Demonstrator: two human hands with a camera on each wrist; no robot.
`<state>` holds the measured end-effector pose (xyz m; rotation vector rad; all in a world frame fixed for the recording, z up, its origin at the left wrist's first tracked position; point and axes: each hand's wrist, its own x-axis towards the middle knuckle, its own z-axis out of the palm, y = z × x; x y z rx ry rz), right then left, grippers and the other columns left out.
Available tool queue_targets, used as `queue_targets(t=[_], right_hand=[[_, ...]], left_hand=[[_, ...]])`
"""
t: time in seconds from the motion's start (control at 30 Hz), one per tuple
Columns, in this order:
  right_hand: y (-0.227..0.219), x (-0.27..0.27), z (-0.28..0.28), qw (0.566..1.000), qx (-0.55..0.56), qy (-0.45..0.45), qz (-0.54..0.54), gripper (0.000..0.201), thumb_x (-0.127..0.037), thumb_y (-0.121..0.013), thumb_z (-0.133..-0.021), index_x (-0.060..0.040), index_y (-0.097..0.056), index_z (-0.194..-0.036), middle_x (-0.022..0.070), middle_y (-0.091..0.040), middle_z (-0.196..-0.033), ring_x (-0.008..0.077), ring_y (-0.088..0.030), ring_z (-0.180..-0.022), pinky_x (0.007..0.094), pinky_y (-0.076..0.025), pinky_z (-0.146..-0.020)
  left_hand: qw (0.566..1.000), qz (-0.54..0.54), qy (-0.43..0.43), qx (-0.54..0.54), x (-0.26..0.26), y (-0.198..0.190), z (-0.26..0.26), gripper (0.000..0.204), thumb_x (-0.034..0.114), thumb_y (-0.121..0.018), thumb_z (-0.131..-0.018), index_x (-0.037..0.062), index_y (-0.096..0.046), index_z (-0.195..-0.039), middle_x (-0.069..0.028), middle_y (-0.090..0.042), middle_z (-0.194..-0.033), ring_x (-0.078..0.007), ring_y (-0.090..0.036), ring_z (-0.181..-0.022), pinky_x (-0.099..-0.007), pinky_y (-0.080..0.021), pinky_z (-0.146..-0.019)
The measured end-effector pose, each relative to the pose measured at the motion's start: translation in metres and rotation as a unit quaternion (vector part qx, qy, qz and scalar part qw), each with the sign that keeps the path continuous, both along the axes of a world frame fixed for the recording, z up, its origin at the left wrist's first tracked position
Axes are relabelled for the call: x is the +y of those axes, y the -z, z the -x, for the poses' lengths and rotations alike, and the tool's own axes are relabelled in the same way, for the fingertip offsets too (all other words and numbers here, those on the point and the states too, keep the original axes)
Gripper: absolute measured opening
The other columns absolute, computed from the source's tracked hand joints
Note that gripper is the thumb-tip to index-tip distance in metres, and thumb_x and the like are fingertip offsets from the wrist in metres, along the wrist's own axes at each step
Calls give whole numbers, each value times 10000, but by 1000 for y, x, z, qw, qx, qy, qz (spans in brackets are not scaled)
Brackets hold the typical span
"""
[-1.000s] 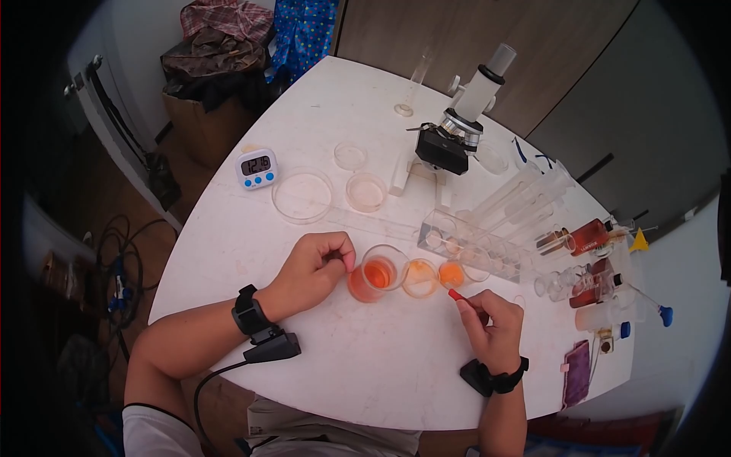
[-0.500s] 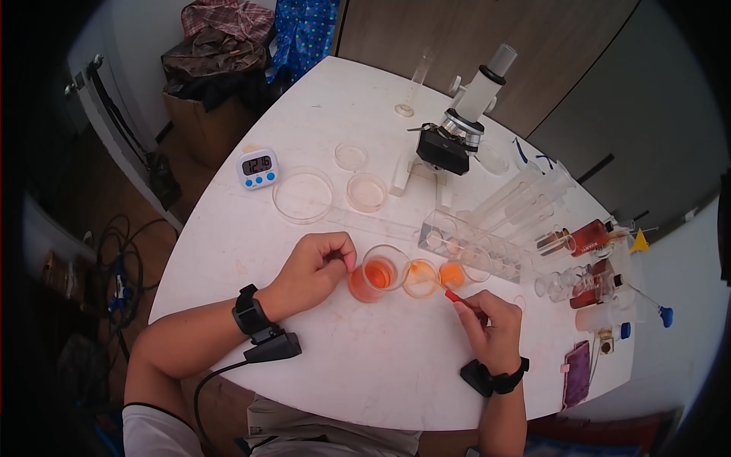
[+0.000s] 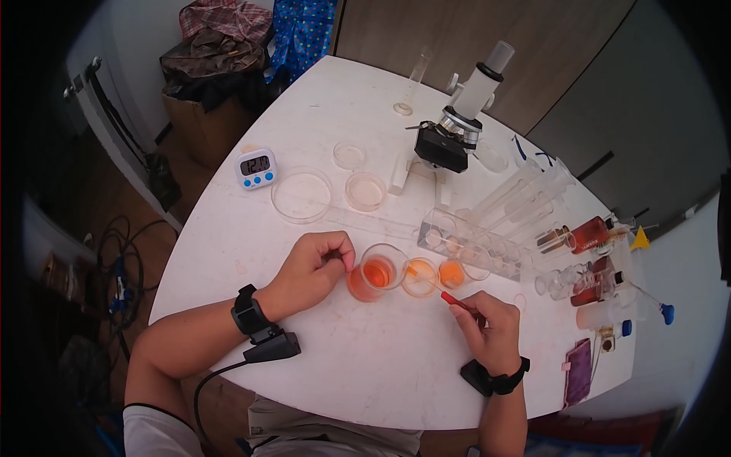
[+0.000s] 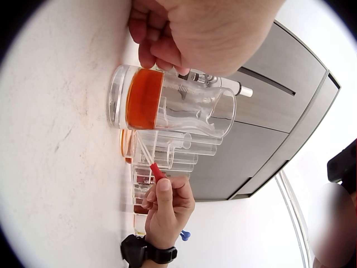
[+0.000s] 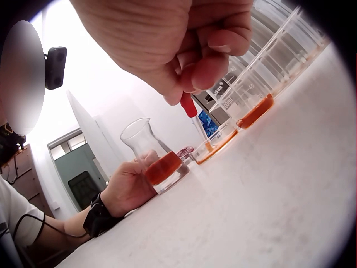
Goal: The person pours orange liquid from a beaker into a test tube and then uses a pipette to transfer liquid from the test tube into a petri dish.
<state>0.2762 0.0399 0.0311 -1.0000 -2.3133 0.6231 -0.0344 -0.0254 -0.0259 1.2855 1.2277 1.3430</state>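
Observation:
My right hand [image 3: 491, 331] pinches the red bulb of a dropper [image 5: 190, 106] between thumb and fingers. Its glass tube slants down into a shallow petri dish [image 3: 417, 292] with orange liquid in it, and orange shows near the tip in the right wrist view. A small graduated beaker [image 3: 452, 274] holding orange liquid stands just right of the dish. On the dish's left is a larger glass beaker [image 4: 189, 103] with a spout, partly filled with orange-red liquid. My left hand [image 3: 311, 263] rests beside that beaker, fingers loosely curled, fingertips right at its wall.
Behind the dish stands a clear rack [image 3: 476, 247] with test tubes; the microscope [image 3: 457, 129] is farther back. Clear petri dishes [image 3: 302, 196] and a digital timer [image 3: 256, 169] lie back left. Brown bottles [image 3: 588, 236] and a purple cloth [image 3: 577, 373] are at right.
My right hand has shifted the dropper slightly left, farther over the petri dish. The left hand and the beakers stay where they were.

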Motion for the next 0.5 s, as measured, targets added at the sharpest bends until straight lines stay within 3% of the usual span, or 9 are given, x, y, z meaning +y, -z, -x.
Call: queue_targets(t=[0.03, 0.1, 0.33, 0.4, 0.5], right_hand=[[0, 0, 0, 1000, 0, -2, 2, 127, -79, -794, -919, -2, -710, -864, 99, -648, -682, 187, -566, -515, 299, -433, -501], [-3, -1, 0, 1000, 0, -3, 0, 127, -76, -797, -916, 2, -709, -869, 99, -651, -685, 186, -572, -518, 295, -440, -506], [-5, -1, 0, 1000, -1, -13, 10, 142, -62, -816, -894, 7, -693, -880, 92, -659, -691, 159, -585, -527, 275, -456, -514], [-5, -2, 1, 1000, -2, -13, 10, 144, -60, -818, -891, 5, -691, -878, 87, -659, -690, 149, -584, -528, 273, -453, -511], [-6, -2, 0, 1000, -2, -11, 13, 144, -55, -821, -886, 0, -689, -881, 77, -666, -694, 133, -584, -530, 266, -450, -507]], left_hand=[[1000, 0, 1, 0, 0, -1, 0, 159, -97, -484, -838, -2, -610, -857, 11, -572, -789, -53, -444, -722, -236, -369, -623], [999, 37, 14, 4, -2, -4, 2, 175, -106, -467, -848, 10, -597, -865, 7, -615, -861, -70, -528, -844, -248, -458, -815], [999, 39, 15, 3, -2, -5, 1, 176, -110, -470, -855, 13, -595, -863, 8, -612, -861, -71, -527, -845, -247, -460, -818], [1000, 1, 1, -9, 0, -1, -1, 162, -100, -485, -842, 2, -610, -859, 16, -577, -797, -50, -452, -736, -232, -380, -637], [1000, -3, 1, -7, 0, 0, -1, 164, -102, -484, -842, 1, -610, -858, 15, -577, -797, -50, -456, -741, -232, -383, -642]])
